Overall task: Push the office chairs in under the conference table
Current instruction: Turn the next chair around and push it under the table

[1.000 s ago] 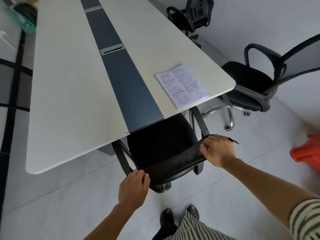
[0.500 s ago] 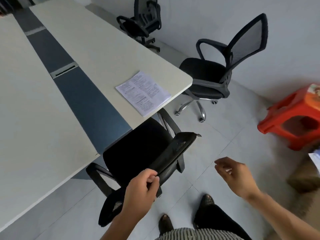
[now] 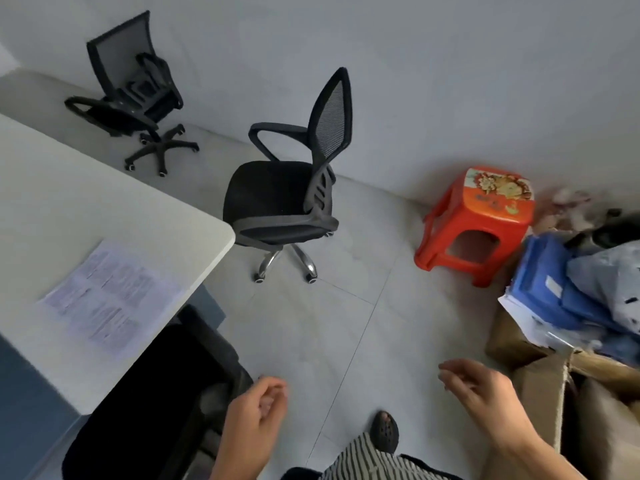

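The conference table (image 3: 114,206) fills the left side, its rounded corner near the middle. A black office chair (image 3: 159,393) sits partly under the table's near end, at the lower left. My left hand (image 3: 256,414) hovers just right of that chair's back, fingers loosely curled, holding nothing. My right hand (image 3: 481,393) is open above the floor, apart from any chair. A second black mesh chair (image 3: 287,199) with a chrome base stands off the table's corner, facing left. A third black chair (image 3: 135,102) stands farther back by the wall.
A printed sheet (image 3: 110,296) lies on the table near its corner. An orange plastic stool (image 3: 485,216) stands at the right by the wall. Cardboard boxes (image 3: 554,386) with blue folders (image 3: 554,296) and bags are piled at the right edge. My foot (image 3: 384,431) is on the tiled floor.
My view has swung right toward the other chairs. My right hand left the near chair's back first, then my left hand let go; both now hang free.
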### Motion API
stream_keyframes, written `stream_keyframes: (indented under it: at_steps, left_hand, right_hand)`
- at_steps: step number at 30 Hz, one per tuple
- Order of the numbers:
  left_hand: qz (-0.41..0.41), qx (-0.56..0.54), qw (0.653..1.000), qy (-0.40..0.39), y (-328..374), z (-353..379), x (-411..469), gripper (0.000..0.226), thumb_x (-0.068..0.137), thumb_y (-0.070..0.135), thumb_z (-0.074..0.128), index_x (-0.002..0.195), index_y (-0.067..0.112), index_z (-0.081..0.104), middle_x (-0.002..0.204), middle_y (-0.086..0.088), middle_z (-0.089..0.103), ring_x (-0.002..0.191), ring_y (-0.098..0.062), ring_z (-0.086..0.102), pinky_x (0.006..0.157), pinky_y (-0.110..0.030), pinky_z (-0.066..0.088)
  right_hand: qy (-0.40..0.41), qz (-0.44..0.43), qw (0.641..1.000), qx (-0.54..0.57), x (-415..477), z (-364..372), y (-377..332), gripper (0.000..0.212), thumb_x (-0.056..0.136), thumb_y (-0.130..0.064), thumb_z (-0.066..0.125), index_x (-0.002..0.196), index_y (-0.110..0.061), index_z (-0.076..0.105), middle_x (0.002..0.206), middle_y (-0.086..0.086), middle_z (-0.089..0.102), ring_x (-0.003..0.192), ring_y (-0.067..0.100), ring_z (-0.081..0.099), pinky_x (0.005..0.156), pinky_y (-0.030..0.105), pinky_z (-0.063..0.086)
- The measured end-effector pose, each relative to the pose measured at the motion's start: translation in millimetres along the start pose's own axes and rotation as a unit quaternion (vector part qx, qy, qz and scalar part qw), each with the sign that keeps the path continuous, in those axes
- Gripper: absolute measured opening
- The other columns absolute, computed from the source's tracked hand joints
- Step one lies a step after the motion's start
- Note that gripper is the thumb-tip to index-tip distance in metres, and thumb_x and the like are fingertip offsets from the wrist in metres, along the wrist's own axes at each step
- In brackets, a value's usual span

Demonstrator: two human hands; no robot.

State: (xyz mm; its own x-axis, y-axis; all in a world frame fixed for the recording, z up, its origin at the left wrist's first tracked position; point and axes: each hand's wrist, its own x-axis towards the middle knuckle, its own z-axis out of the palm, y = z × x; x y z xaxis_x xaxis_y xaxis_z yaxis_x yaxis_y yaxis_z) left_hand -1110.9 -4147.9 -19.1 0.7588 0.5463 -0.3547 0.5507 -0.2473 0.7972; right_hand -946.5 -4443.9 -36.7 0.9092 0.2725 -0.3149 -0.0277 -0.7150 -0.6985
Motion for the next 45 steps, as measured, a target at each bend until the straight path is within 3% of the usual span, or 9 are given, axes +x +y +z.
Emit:
stream_keyframes:
  at_steps: [7, 13, 19, 23, 27, 33, 37, 41, 45]
  left_hand:
    - [0.028, -0.040, 0.999, 0.011, 71.5, 31.2, 101.2, 0.018, 0.085, 0.015, 0.065, 0.081, 0.032, 0.066, 0.080, 0.003, 0.073, 0.079, -0.012, 0.069, 0.074, -0.024, 0.054]
    - [0.036, -0.033, 0.998, 0.027, 101.4, 39.2, 205.3, 0.029, 0.084, 0.011, 0.065, 0.079, 0.039, 0.066, 0.078, 0.003, 0.073, 0.080, -0.017, 0.069, 0.069, -0.029, 0.055]
    - [0.079, -0.025, 0.996, 0.011, 175.2, 30.6, 324.8, 0.017, 0.086, 0.014, 0.064, 0.082, 0.030, 0.066, 0.079, 0.008, 0.072, 0.079, -0.013, 0.068, 0.069, -0.024, 0.054]
    - [0.118, -0.006, 0.993, -0.025, 231.5, 27.2, 392.9, 0.008, 0.088, 0.016, 0.060, 0.086, 0.023, 0.065, 0.074, 0.006, 0.070, 0.072, -0.014, 0.065, 0.060, -0.019, 0.049]
    - [0.153, -0.010, 0.988, -0.021, 271.9, 28.5, 443.4, 0.007, 0.089, 0.014, 0.060, 0.090, 0.017, 0.065, 0.075, 0.003, 0.070, 0.078, -0.006, 0.066, 0.064, -0.013, 0.051]
    - [0.121, 0.013, 0.992, 0.037, 292.4, 50.0, 499.4, 0.008, 0.089, 0.023, 0.058, 0.088, 0.030, 0.062, 0.077, 0.011, 0.068, 0.080, 0.001, 0.063, 0.067, -0.015, 0.052]
    - [0.070, 0.030, 0.995, 0.069, 306.0, 69.7, 535.9, 0.006, 0.089, 0.031, 0.057, 0.094, 0.030, 0.060, 0.086, 0.013, 0.066, 0.084, 0.000, 0.062, 0.076, -0.022, 0.054]
    - [-0.019, 0.037, 0.994, 0.100, 327.3, 107.1, 566.2, 0.021, 0.085, 0.047, 0.055, 0.101, 0.034, 0.054, 0.097, 0.017, 0.059, 0.091, -0.001, 0.058, 0.085, -0.034, 0.052]
    - [-0.075, 0.130, 0.979, 0.140, 351.0, 148.6, 584.9, 0.042, 0.085, 0.055, 0.049, 0.119, 0.030, 0.044, 0.115, 0.017, 0.048, 0.104, -0.004, 0.047, 0.087, -0.025, 0.042]
  right_hand:
    - [0.022, 0.008, 0.999, 0.044, 107.1, -59.4, -14.8, 0.012, 0.083, -0.017, 0.070, 0.076, -0.028, 0.069, 0.071, -0.014, 0.072, 0.066, 0.005, 0.069, 0.065, 0.023, 0.052]
    - [0.038, -0.004, 0.999, 0.036, 205.9, -63.6, -44.6, 0.010, 0.082, -0.018, 0.070, 0.080, -0.028, 0.070, 0.070, -0.024, 0.069, 0.067, 0.001, 0.067, 0.065, 0.014, 0.050]
    - [0.074, -0.003, 0.996, 0.041, 302.6, -89.9, -91.8, 0.016, 0.081, -0.017, 0.072, 0.077, -0.032, 0.069, 0.073, -0.022, 0.071, 0.066, 0.003, 0.068, 0.066, 0.024, 0.052]
    - [0.102, -0.008, 0.993, 0.056, 352.4, -105.2, -117.2, 0.012, 0.081, -0.013, 0.071, 0.077, -0.024, 0.071, 0.068, -0.014, 0.070, 0.064, 0.006, 0.067, 0.062, 0.017, 0.049]
    - [0.071, 0.003, 0.996, 0.050, 398.6, -106.8, -129.0, 0.020, 0.079, -0.012, 0.073, 0.073, -0.031, 0.069, 0.067, -0.011, 0.072, 0.063, 0.010, 0.069, 0.064, 0.026, 0.052]
    - [-0.006, -0.036, 0.999, 0.037, 501.4, -121.4, -152.9, 0.003, 0.080, -0.024, 0.070, 0.081, -0.026, 0.071, 0.070, -0.009, 0.074, 0.065, 0.009, 0.070, 0.067, 0.036, 0.057]
    - [-0.060, -0.088, 0.994, 0.018, 593.4, -124.5, -178.6, 0.017, 0.081, -0.013, 0.071, 0.078, -0.029, 0.069, 0.072, -0.014, 0.073, 0.063, 0.004, 0.068, 0.063, 0.019, 0.052]
    - [-0.129, -0.164, 0.977, -0.036, 683.4, -130.4, -219.7, 0.023, 0.083, -0.020, 0.069, 0.078, -0.042, 0.064, 0.078, -0.026, 0.070, 0.070, 0.000, 0.065, 0.067, 0.022, 0.052]
    - [-0.137, -0.276, 0.947, -0.093, 756.3, -137.0, -270.8, 0.010, 0.086, -0.027, 0.063, 0.093, -0.033, 0.068, 0.081, -0.022, 0.068, 0.075, 0.002, 0.062, 0.074, 0.027, 0.050]
